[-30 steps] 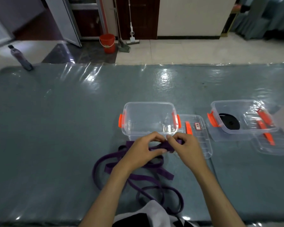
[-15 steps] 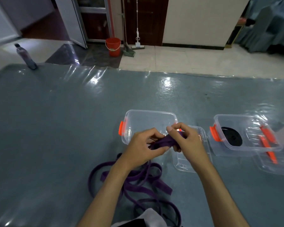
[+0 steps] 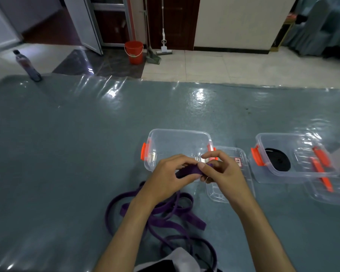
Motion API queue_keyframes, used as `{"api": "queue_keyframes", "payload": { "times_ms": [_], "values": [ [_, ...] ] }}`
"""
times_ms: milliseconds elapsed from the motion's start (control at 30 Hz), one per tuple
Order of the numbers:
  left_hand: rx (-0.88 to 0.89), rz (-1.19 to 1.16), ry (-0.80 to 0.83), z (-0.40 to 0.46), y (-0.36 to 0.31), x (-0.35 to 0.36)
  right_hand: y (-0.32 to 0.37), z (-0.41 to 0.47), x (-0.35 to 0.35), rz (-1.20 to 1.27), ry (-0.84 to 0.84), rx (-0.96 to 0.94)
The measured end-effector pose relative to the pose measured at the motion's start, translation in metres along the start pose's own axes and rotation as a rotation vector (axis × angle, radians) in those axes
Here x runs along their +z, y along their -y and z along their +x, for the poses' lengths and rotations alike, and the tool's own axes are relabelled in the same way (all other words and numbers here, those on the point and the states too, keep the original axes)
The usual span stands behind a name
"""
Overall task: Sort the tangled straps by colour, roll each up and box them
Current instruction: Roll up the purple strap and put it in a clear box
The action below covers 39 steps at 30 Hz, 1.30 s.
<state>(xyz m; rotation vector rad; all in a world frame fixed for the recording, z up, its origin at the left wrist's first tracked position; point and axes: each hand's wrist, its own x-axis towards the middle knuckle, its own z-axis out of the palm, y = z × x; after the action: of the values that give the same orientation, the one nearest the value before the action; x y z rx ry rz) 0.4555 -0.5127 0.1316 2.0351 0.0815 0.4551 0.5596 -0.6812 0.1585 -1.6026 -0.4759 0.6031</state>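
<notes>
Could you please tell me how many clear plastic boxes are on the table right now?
2: an empty box just beyond the hands, and a second box to its right holding a rolled black strap. Their lids lie beside them.

bare forearms, no sleeves; a thin ring (image 3: 208,177) on the right hand (image 3: 222,173).

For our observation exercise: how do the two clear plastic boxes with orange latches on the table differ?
The clear plastic box nearer the hands holds no strap; the clear plastic box on the right holds a rolled black strap. The left hand and right hand pinch the purple strap in front of the nearer box; nothing touches the right box. Both are open, each with a clear lid beside it.
</notes>
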Motion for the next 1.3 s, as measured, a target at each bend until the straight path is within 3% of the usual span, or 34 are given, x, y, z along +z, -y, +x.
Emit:
{"api": "queue_keyframes", "payload": {
  "times_ms": [333,600,867,967,1133,1300],
  "values": [
    [0.021,0.192,0.051,-0.004,-0.006,-0.009,-0.008,-0.014,-0.002,0.311,-0.076,0.076],
    [-0.002,0.059,0.041,-0.003,-0.024,0.0,-0.014,-0.016,0.002,0.706,0.011,0.344],
    [-0.054,-0.224,-0.321,-0.007,-0.024,0.021,-0.018,-0.019,0.017,0.854,0.041,0.346],
    [0.035,-0.11,-0.32,-0.011,-0.017,0.024,-0.016,-0.021,0.019,0.864,0.025,0.353],
    [0.051,-0.122,-0.214,-0.016,-0.012,0.019,-0.013,-0.021,0.014,0.81,0.034,0.346],
    [0.013,-0.151,-0.229,-0.017,-0.011,0.019,-0.008,-0.019,0.009,0.373,-0.062,0.215]
  ]
}}
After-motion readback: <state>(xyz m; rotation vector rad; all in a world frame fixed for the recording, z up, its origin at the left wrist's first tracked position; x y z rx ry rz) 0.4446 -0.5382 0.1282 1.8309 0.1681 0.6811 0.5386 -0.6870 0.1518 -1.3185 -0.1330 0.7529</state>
